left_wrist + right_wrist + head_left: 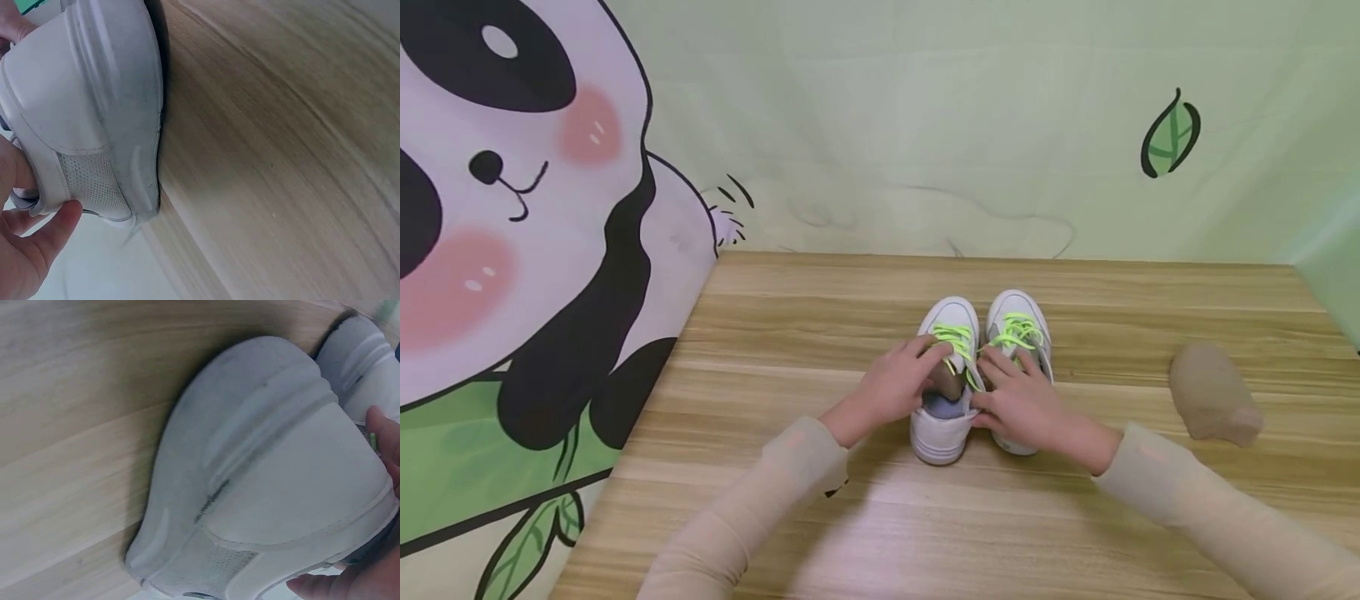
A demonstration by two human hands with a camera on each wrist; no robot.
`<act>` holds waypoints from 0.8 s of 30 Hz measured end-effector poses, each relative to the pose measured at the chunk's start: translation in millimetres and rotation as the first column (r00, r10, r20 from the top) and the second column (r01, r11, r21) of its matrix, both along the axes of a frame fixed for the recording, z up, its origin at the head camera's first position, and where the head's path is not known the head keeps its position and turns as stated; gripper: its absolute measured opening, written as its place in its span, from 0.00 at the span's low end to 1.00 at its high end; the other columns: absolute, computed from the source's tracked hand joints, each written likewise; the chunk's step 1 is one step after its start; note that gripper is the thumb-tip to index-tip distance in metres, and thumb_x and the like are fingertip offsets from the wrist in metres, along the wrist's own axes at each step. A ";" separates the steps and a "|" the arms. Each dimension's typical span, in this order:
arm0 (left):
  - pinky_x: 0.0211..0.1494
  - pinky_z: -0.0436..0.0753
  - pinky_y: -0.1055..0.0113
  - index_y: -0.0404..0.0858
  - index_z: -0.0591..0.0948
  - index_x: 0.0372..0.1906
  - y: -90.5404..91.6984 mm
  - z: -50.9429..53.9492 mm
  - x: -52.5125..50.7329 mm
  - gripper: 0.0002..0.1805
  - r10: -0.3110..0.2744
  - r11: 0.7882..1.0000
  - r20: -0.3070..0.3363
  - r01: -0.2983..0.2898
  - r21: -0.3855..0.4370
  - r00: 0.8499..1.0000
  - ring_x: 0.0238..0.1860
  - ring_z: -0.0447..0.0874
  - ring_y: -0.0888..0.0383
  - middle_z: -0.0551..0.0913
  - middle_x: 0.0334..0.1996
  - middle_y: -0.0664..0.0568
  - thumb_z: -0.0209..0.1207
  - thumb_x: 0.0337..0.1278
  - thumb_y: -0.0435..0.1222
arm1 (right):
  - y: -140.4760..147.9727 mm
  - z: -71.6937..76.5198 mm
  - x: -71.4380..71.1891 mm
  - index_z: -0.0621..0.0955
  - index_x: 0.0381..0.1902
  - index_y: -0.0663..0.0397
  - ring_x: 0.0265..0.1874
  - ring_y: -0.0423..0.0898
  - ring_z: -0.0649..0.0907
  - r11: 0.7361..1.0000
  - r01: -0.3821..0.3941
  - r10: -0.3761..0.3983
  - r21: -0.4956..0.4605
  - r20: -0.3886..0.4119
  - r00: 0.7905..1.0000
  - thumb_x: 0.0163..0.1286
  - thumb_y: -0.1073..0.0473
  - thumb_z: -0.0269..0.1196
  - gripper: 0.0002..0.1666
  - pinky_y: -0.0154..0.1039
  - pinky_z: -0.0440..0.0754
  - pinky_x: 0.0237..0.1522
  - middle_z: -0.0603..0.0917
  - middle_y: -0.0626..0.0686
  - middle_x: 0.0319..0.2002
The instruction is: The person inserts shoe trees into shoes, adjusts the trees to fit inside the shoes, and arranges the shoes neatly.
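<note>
Two white sneakers with neon-green laces stand side by side, toes pointing away. The left sneaker (940, 439) has a brown sock-like piece (949, 382) partly inside its opening. My left hand (891, 382) pinches the left sneaker's collar at its outer side, with fingers inside and a fingertip against the mesh (94, 181). My right hand (1024, 406) reaches across the right sneaker (1017, 304) and holds the left sneaker's inner collar edge. It covers much of the right sneaker's opening. In the right wrist view, the right sneaker's heel (294, 487) fills the middle.
A similar brown sock (1213, 396) lies flat on the wood-grain table (820, 333), to the right of the sneakers. Behind stands a pale green backdrop (887, 100) with a printed panda (550, 200) at left and a leaf at right.
</note>
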State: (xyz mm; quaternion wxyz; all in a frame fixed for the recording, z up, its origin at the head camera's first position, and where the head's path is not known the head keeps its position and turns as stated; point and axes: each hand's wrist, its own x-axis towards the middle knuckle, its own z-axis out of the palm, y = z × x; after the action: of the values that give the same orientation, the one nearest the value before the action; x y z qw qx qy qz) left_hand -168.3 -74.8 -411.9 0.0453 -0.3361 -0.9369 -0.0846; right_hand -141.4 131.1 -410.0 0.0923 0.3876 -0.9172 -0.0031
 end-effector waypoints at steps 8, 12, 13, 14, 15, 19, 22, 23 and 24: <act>0.44 0.78 0.59 0.48 0.64 0.58 0.2 0.3 -0.2 0.28 -0.005 1.000 0.023 0.005 0.025 1.000 0.50 0.74 0.49 0.69 0.56 0.46 0.58 0.51 0.35 | -1.0 0.1 3.1 0.80 0.37 0.40 0.59 0.57 0.66 1.000 0.024 -0.025 0.010 0.077 0.997 0.52 0.43 0.62 0.16 0.61 0.62 0.51 0.74 0.59 0.53; 0.45 0.77 0.57 0.49 0.64 0.59 0.6 0.7 0.6 0.27 0.008 0.999 0.025 -0.009 0.039 1.000 0.50 0.74 0.48 0.68 0.57 0.46 0.57 0.52 0.36 | -5.5 3.5 2.8 0.78 0.43 0.40 0.59 0.56 0.65 0.998 0.043 -0.047 0.041 0.114 0.992 0.52 0.44 0.62 0.19 0.61 0.63 0.51 0.72 0.59 0.54; 0.45 0.77 0.57 0.49 0.64 0.59 0.9 0.4 1.0 0.27 0.010 0.999 0.021 -0.011 0.036 1.000 0.50 0.74 0.47 0.68 0.57 0.46 0.57 0.52 0.36 | -6.3 4.3 2.7 0.78 0.43 0.40 0.58 0.56 0.66 0.998 0.046 -0.051 0.045 0.118 0.992 0.53 0.44 0.62 0.19 0.60 0.63 0.51 0.73 0.59 0.53; 0.44 0.77 0.57 0.49 0.64 0.59 1.3 -0.3 1.5 0.27 0.010 0.999 0.014 -0.010 0.033 1.000 0.50 0.74 0.47 0.68 0.57 0.46 0.57 0.52 0.37 | -6.9 5.0 2.4 0.79 0.42 0.41 0.57 0.56 0.66 0.998 0.046 -0.051 0.047 0.117 0.992 0.53 0.44 0.62 0.19 0.60 0.64 0.50 0.73 0.59 0.52; 0.44 0.78 0.57 0.49 0.64 0.59 1.8 -1.0 1.9 0.27 0.008 0.999 0.004 -0.008 0.032 1.000 0.50 0.74 0.46 0.68 0.57 0.45 0.56 0.52 0.37 | -7.2 5.6 1.9 0.79 0.41 0.41 0.57 0.56 0.67 0.998 0.048 -0.053 0.045 0.121 0.991 0.53 0.45 0.62 0.18 0.59 0.64 0.50 0.74 0.59 0.51; 0.45 0.77 0.57 0.48 0.65 0.58 4.4 -4.5 2.6 0.27 -0.005 0.999 -0.049 0.007 0.040 0.999 0.49 0.75 0.46 0.69 0.55 0.45 0.57 0.52 0.37 | -6.8 7.4 -1.6 0.79 0.39 0.46 0.54 0.55 0.71 0.998 0.068 -0.066 -0.008 0.152 0.986 0.52 0.47 0.63 0.17 0.57 0.66 0.49 0.78 0.56 0.47; 0.46 0.77 0.58 0.47 0.67 0.57 5.8 -5.7 2.6 0.27 -0.003 0.998 -0.080 0.007 0.056 0.997 0.48 0.75 0.47 0.71 0.54 0.44 0.59 0.50 0.37 | -6.6 8.5 -4.2 0.78 0.40 0.48 0.50 0.52 0.75 0.994 0.079 -0.065 -0.075 0.182 0.981 0.51 0.50 0.65 0.18 0.57 0.66 0.49 0.80 0.53 0.43; 0.46 0.77 0.59 0.47 0.67 0.57 6.2 -5.8 2.5 0.27 0.001 0.998 -0.086 0.004 0.058 0.996 0.48 0.76 0.47 0.71 0.53 0.44 0.59 0.49 0.37 | -6.8 8.8 -4.6 0.78 0.40 0.48 0.49 0.51 0.76 0.992 0.081 -0.062 -0.095 0.187 0.980 0.51 0.51 0.65 0.18 0.58 0.65 0.50 0.81 0.51 0.42; 0.47 0.77 0.59 0.47 0.67 0.57 6.6 -5.8 2.6 0.27 0.003 0.998 -0.089 0.003 0.064 0.996 0.48 0.76 0.48 0.71 0.53 0.44 0.59 0.49 0.37 | -7.3 9.3 -4.8 0.78 0.39 0.48 0.48 0.50 0.77 0.990 0.081 -0.059 -0.113 0.189 0.980 0.51 0.51 0.66 0.17 0.58 0.64 0.51 0.81 0.51 0.41</act>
State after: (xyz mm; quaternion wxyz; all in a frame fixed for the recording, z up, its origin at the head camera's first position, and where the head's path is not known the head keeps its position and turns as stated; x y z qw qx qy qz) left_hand -165.7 -68.2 -417.7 0.0978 -0.3379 -0.9308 -0.0995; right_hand -146.2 123.8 -400.7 0.0297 0.3472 -0.9335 0.0847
